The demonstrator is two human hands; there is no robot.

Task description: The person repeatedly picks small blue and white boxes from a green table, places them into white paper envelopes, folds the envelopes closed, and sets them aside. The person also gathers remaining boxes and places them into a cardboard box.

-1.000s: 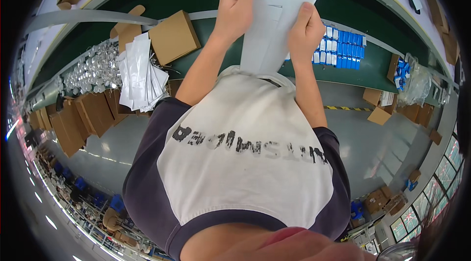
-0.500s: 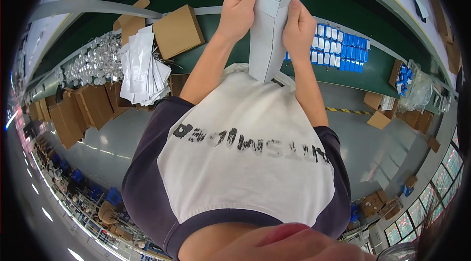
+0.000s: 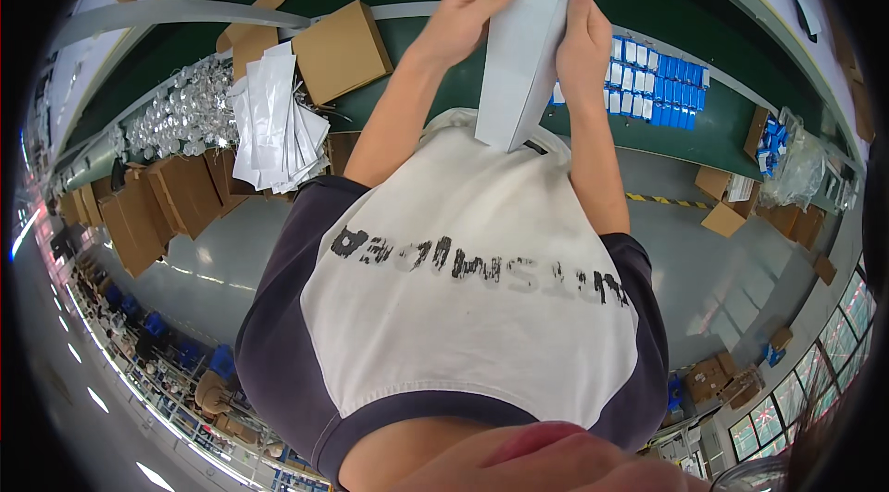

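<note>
A long white folded carton [image 3: 528, 43] is held up in front of my chest, over the near edge of the green bench. Its lower end is by my shirt and its far end reaches the top of the view. My left hand [image 3: 472, 6] grips its left side, the thumb lying on the face. My right hand [image 3: 583, 34] holds the right side, thumb up along the edge and fingers behind. Most fingers of both hands are hidden by the carton or turned away.
On the green bench [image 3: 407, 37], a closed brown box [image 3: 341, 52] and a pile of flat white cartons [image 3: 276, 126] lie left, beside many clear shiny parts [image 3: 181, 112]. Rows of blue-and-white small packs [image 3: 657, 85] lie right. An open carton of blue packs [image 3: 767, 142] stands farther right.
The carton has moved slightly right and up, and its creased, bent face now looks smooth and flat. My left thumb has slid from its far corner down onto the face.
</note>
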